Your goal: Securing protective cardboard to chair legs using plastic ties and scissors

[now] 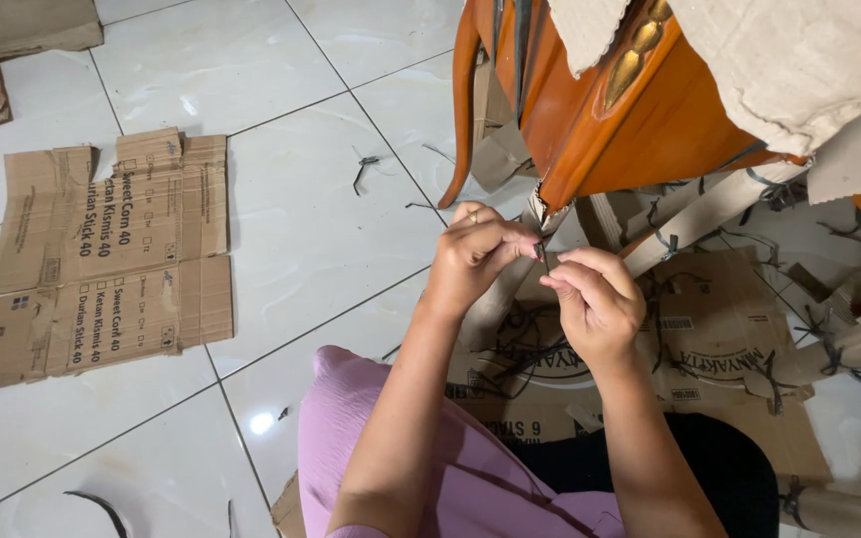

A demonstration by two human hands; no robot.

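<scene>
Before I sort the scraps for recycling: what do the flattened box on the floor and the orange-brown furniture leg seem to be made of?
The flattened box looks like brown corrugated cardboard, matte, with creased flaps and worn edges. The furniture leg seems to be wood with a glossy orange-brown varnish: it curves smoothly and reflects light, though plastic cannot be excluded.

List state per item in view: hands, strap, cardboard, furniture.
left hand: pinched shut on dark strap
right hand: pinched shut on the same strap
dark strap: held between both hands, mostly hidden
flattened box: unfolded, flat on the tiles
wooden furniture: partly wrapped in cardboard
wrapped leg: cardboard-covered, tied with straps
cardboard sheet: flat under the work, strewn with strap offcuts
</scene>
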